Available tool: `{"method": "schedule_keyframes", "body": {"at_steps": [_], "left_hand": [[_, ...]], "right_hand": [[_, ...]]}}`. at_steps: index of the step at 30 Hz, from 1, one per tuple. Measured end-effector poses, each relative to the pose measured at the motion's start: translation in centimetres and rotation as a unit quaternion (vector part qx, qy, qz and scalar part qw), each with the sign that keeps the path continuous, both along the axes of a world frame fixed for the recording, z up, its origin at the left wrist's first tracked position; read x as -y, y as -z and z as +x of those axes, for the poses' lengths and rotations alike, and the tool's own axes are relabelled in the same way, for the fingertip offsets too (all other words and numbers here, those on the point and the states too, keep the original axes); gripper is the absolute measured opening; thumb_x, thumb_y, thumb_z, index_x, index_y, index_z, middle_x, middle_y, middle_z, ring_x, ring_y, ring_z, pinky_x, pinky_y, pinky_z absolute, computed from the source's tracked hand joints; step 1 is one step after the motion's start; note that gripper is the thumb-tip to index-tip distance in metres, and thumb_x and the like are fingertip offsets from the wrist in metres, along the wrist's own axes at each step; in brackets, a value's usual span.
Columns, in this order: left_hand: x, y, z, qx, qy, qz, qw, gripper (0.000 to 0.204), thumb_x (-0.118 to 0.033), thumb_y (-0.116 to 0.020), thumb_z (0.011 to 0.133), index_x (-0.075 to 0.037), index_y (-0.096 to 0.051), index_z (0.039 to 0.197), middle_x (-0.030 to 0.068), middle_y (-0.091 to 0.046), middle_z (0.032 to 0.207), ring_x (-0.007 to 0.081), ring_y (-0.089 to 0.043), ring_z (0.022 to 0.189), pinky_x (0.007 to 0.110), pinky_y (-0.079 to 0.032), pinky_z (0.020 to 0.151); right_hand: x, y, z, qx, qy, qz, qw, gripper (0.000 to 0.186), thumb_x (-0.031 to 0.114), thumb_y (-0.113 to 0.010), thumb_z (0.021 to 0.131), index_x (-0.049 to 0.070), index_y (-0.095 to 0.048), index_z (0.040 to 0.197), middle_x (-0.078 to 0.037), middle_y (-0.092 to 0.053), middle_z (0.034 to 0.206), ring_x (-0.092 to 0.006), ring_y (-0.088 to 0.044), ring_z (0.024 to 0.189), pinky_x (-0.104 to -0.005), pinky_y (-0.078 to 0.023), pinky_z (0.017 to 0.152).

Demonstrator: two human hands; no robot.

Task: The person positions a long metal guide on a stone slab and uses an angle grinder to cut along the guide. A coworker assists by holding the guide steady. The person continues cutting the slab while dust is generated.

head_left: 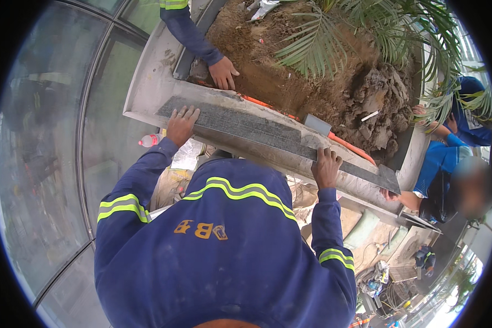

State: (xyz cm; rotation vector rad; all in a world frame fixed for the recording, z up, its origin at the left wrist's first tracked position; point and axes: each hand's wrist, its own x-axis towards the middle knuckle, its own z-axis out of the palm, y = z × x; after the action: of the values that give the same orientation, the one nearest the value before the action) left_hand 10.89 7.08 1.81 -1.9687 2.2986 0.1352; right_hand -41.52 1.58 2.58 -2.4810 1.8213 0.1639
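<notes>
A long dark grey stone slab (246, 124) lies along the near wall of a planter. My left hand (182, 126) is on its left part, fingers laid over the top and palm against the near edge. Farther right, my right hand (326, 167) grips the near edge with its fingers bent over the top. Another person's hand (222, 72) reaches down to the planter's inner edge, beyond my left hand. At the slab's right end (389, 179), a co-worker's hand (389, 194) touches it from the near side. The undersides of my hands are hidden.
Brown soil (290, 71) and palm fronds (317, 44) fill the planter. An orange pipe (351, 148) and a small grey block (317, 124) lie behind the slab. Glass panels (44, 126) stand at left. A bottle (150, 140) is below the ledge; people in blue are at right.
</notes>
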Motion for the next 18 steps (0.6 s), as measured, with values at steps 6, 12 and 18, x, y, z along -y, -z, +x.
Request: {"method": "schedule_keyframes", "body": {"at_steps": [6,12,18], "left_hand": [[0.1,0.5,-1.0,0.006,-0.033,0.033,0.999,0.074,-0.004,-0.067,0.082,-0.012,-0.045,0.153,0.0158,-0.046,0.156,0.0372,-0.044,0.145,0.062,-0.040,0.111],[1.0,0.4,-0.7,0.039,0.000,0.101,0.994,0.094,-0.005,-0.070,0.079,-0.017,-0.027,0.162,0.0187,-0.034,0.164,0.0389,-0.036,0.150,0.063,-0.039,0.110],[3.2,-2.4,-1.4,0.041,0.009,0.185,0.982,0.107,-0.010,-0.078,0.075,-0.018,-0.021,0.164,0.0179,-0.025,0.167,0.0395,-0.032,0.152,0.066,-0.040,0.109]], "right_hand": [[-2.9,2.7,0.0,0.012,0.019,-0.057,0.998,0.041,0.009,-0.067,0.077,0.010,-0.060,0.117,-0.009,-0.060,0.108,-0.0306,-0.058,0.109,-0.0575,-0.040,0.094],[-3.6,3.4,0.3,0.018,0.023,-0.029,0.999,0.043,0.007,-0.067,0.076,0.008,-0.057,0.119,-0.012,-0.057,0.112,-0.0339,-0.056,0.112,-0.0612,-0.039,0.094],[-3.4,4.1,0.5,-0.048,0.040,0.010,0.998,0.054,0.019,-0.071,0.079,0.011,-0.056,0.130,-0.011,-0.057,0.114,-0.0324,-0.054,0.115,-0.0636,-0.035,0.100]]}}
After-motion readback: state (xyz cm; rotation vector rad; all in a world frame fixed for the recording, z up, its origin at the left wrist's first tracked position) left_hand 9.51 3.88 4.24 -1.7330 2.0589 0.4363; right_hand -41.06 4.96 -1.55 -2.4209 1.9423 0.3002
